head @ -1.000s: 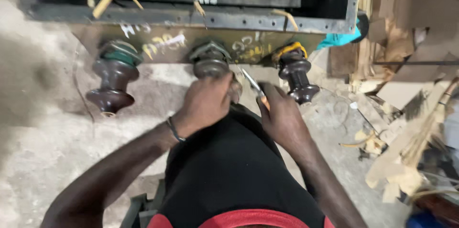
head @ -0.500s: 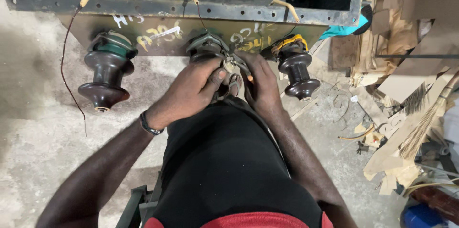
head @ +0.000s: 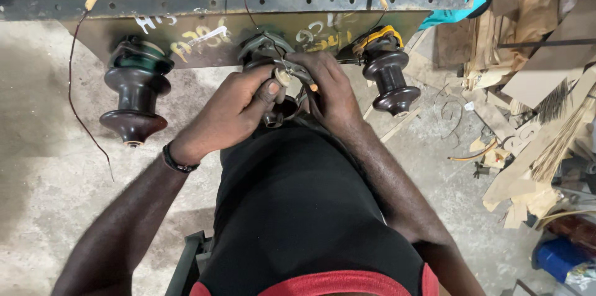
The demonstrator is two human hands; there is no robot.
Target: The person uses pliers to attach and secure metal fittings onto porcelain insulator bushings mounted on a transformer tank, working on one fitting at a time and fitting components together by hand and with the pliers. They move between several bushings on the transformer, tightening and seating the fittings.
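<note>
Seen from the head camera, both hands meet on the middle insulator (head: pixel 273 106), the centre one of three dark brown ribbed porcelain bushings standing out from the olive-green face of a metal tank (head: pixel 205 29). The left hand (head: pixel 233 113) is clenched around the insulator's body, thumb pressed near its top. The right hand (head: pixel 332 94) is wrapped around a pair of pliers (head: pixel 297 73), whose tips sit at the insulator's metal cap at about 12 o'clock from the left thumb. A second ago the right hand held the pliers low at 5 o'clock of the insulator, clear of it; since then it has risen and closed in, and the camera has leaned nearer, so the tool now bears on the fitting rather than waiting beside it. The left insulator (head: pixel 135 100), with a green collar, stands well apart at 9 o'clock; the right insulator (head: pixel 388 78), with a yellow wrap at its base, lies just beside the right hand at 3 o'clock. Cardboard and wood scraps (head: pixel 534 116) litter the floor further right.
</note>
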